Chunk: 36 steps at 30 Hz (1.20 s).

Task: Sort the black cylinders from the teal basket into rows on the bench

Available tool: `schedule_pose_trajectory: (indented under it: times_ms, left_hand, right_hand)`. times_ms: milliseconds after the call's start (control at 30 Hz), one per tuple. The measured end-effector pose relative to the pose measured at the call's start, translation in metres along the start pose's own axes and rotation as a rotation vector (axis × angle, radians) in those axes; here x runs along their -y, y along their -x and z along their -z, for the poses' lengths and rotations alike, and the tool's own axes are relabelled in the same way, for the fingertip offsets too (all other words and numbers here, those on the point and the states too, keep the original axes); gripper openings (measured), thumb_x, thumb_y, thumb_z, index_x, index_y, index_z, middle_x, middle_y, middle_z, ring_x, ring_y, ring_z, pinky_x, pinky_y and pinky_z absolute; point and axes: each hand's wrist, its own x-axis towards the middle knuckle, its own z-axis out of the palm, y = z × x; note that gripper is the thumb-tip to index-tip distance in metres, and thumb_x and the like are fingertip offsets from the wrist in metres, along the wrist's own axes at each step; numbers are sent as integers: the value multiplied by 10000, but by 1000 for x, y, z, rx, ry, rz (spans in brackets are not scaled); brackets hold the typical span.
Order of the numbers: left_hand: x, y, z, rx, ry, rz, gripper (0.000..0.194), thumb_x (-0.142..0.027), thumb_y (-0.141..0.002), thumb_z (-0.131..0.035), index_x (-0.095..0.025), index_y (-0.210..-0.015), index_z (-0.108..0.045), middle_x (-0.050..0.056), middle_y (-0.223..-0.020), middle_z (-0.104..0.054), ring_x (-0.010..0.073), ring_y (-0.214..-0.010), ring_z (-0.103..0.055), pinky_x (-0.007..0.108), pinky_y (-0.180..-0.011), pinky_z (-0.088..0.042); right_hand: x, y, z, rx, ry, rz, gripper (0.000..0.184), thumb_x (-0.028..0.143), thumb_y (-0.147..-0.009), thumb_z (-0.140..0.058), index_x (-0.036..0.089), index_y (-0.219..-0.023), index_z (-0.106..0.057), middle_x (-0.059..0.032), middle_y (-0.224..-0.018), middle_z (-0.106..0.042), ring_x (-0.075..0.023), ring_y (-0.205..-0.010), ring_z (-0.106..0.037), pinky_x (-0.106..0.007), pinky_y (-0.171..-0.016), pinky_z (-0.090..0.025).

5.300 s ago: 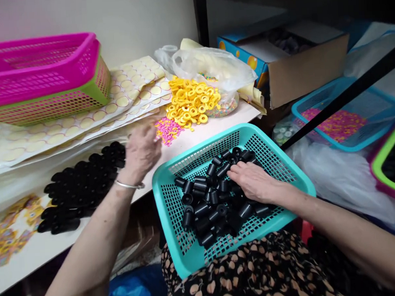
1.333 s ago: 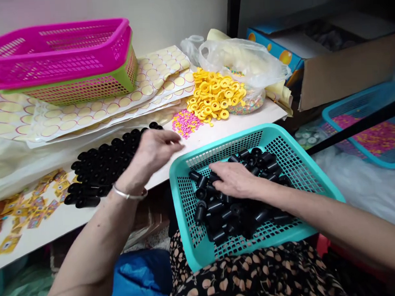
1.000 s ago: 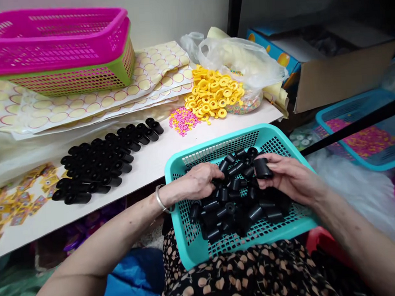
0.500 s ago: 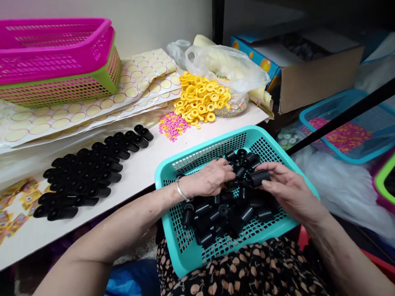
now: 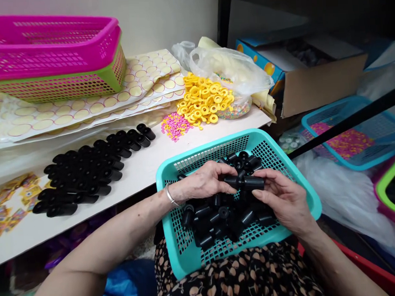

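A teal mesh basket (image 5: pixel 172 175) rests on my lap, filled with several loose black plastic tubes (image 5: pixel 220 214). Above the pile, my left hand (image 5: pixel 204 182) pinches a small black tube (image 5: pixel 230 180). Facing it, my right hand (image 5: pixel 283 196) grips a wider black tube (image 5: pixel 254 183). The two pieces meet end to end between my fingertips. A silver bangle (image 5: pixel 169 196) circles my left wrist.
On the white tabletop (image 5: pixel 139 168) lie rows of joined black tubes (image 5: pixel 87 170), a heap of yellow rings (image 5: pixel 204 104), pink beads (image 5: pixel 174 126) and sticker sheets (image 5: pixel 84 109). Stacked pink and green baskets (image 5: pixel 49 58) stand at back left. A cardboard box (image 5: pixel 312 73) and a blue basket (image 5: pixel 347 132) sit right.
My left hand came back from the table into the teal basket and took a small tube. My right hand lifted a wider tube, and the two pieces have come together.
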Motion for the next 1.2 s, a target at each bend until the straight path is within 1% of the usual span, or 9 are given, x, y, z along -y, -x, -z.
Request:
schedule_pose_trajectory:
  times_ms: [267,400,533,633,733,833,867,1000,1200]
  left_hand:
    - [-1,0,-6,5,293,32,373,-341,-666,-737,-165,-982,-648,-45,-710,-534,94,-633,-436,214,-593,-354]
    - [-13,1,-15,-124,321,58,262,-387,-740,-656,-166,-881,-666,-41,-674,-537,95,-608,-446,216,-561,-341]
    - [-23,6,-27,-296,163,93,275,-431,-821,-542,-175,-792,-639,-24,-628,-538,112,-586,-459,232,-538,-354]
    - [-21,14,-27,-424,-6,2,206,-372,-810,-572,-182,-793,-651,7,-710,-598,138,-677,-518,255,-642,-421]
    - [-12,32,-2,-683,-85,-57,212,-343,-783,-612,-199,-930,-663,35,-878,-647,164,-804,-563,293,-768,-450]
    - [8,60,47,-1067,-260,113,330,-358,-744,-646,-202,-1035,-637,56,-977,-651,189,-852,-561,345,-810,-443]
    - [18,70,64,-1092,-381,214,310,-339,-732,-653,-201,-1010,-646,56,-959,-653,199,-848,-556,358,-807,-436]
    - [56,102,108,-940,-908,467,144,-271,-772,-560,-197,-842,-661,63,-878,-632,227,-848,-527,355,-748,-417]
    - [73,109,105,-829,-1340,565,189,-277,-816,-471,-204,-872,-636,115,-927,-585,284,-879,-476,375,-681,-403]
  right_hand:
    - [0,-2,-2,36,166,-3,265,208,-751,-693,265,-1003,-633,1,-950,-636,-146,-833,-627,-250,-712,-531]
    - [3,-6,-14,-106,202,-88,318,279,-701,-733,250,-1005,-646,-4,-846,-691,-172,-742,-656,-306,-695,-568]
    - [-6,-10,-26,-203,233,-67,347,336,-679,-740,258,-1006,-653,-11,-882,-697,-185,-741,-666,-330,-728,-584]
    - [-13,-16,-35,-67,276,12,371,356,-702,-718,273,-1052,-626,-19,-972,-673,-188,-763,-665,-336,-739,-587]
    - [-10,-27,-36,115,405,80,474,381,-724,-696,276,-1166,-559,-48,-1127,-609,-217,-866,-639,-363,-753,-572]
    - [-6,-42,-23,98,573,132,411,428,-754,-649,253,-1118,-572,-64,-1237,-530,-228,-904,-601,-384,-752,-537]
    - [-6,-46,-16,87,612,127,374,437,-762,-634,244,-1077,-584,-66,-1205,-542,-221,-876,-597,-381,-737,-526]
    - [-15,-58,4,216,667,-58,277,417,-778,-607,207,-958,-607,-17,-754,-596,-172,-639,-558,-317,-575,-461]
    - [-11,-64,4,348,764,-208,169,325,-758,-602,185,-853,-613,29,-583,-521,-139,-533,-473,-266,-486,-350]
